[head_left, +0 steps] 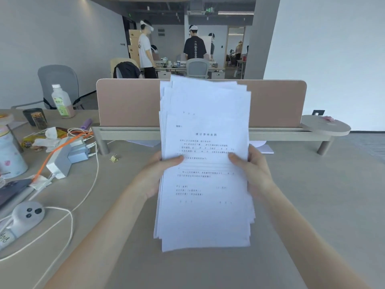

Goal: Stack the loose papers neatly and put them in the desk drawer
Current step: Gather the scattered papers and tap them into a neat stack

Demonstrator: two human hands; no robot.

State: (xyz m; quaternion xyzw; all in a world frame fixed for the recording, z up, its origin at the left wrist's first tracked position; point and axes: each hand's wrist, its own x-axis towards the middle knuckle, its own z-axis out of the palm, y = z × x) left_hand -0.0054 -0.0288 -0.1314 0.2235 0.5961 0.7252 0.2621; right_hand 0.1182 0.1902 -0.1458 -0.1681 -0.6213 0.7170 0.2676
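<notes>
Papers (205, 163): white printed sheets, gathered in one thick stack, held upright above desk, printed face toward camera. Edges uneven, sheets fanned at top and along left side. Bottom edge off desk surface.

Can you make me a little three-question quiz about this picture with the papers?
1. True or false: the stack of papers lies flat on the desk.
2. How is the stack gripped? A) left hand only B) right hand only C) both hands, one on each side
3. Fill in: the paper edges are ___ (even or uneven).

Key
1. False, it is held up.
2. C
3. Uneven; sheets stick out at top and bottom.
</notes>
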